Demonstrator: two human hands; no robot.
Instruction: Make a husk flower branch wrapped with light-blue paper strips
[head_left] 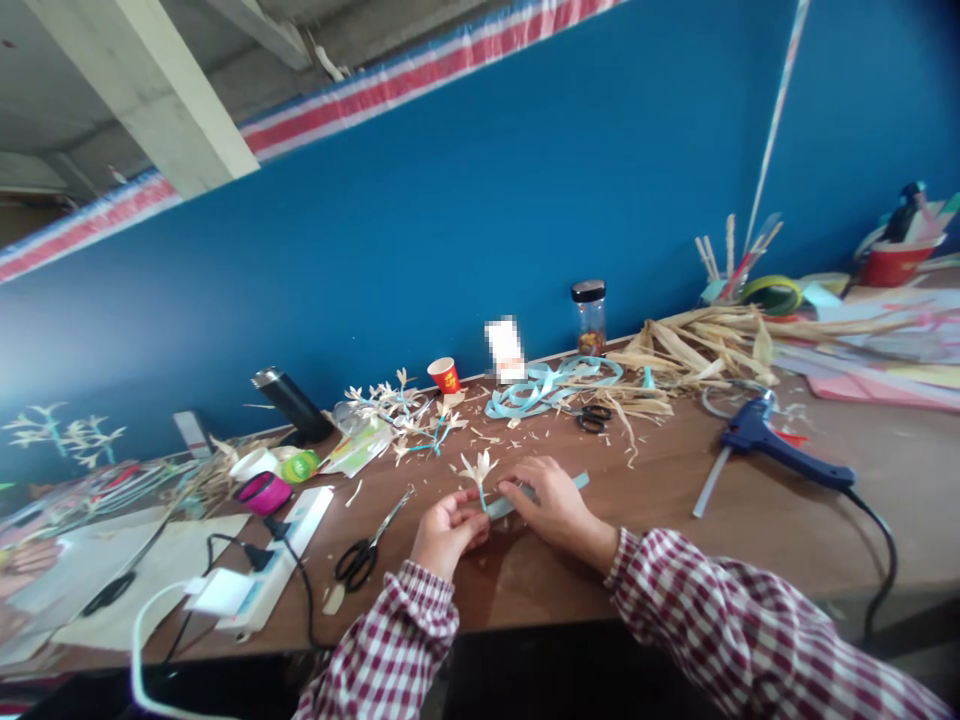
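Observation:
My left hand (451, 530) is closed, thumb and fingertips pinching the stem of a pale corn-husk flower (478, 468). The flower stands upright and its short stem is light blue. A light blue strip of ribbon or tape (582, 481) runs from the stem to the right, low over the table. My right hand (553, 505) is closed on this strip, with thumb and index finger near the flower's stem. Part of the strip is hidden under the right fingers. Open-bladed or shut, the scissors (360, 562) left of my left hand lie on the table.
A blue glue gun (780, 445) with a cord lies at the right. Light blue ribbon (517, 392), black-handled scissors (593, 418), corn husks (697, 350), a lidded jar (590, 325) and a red paper cup (444, 375) stand or lie behind. A power strip (281, 560) sits left.

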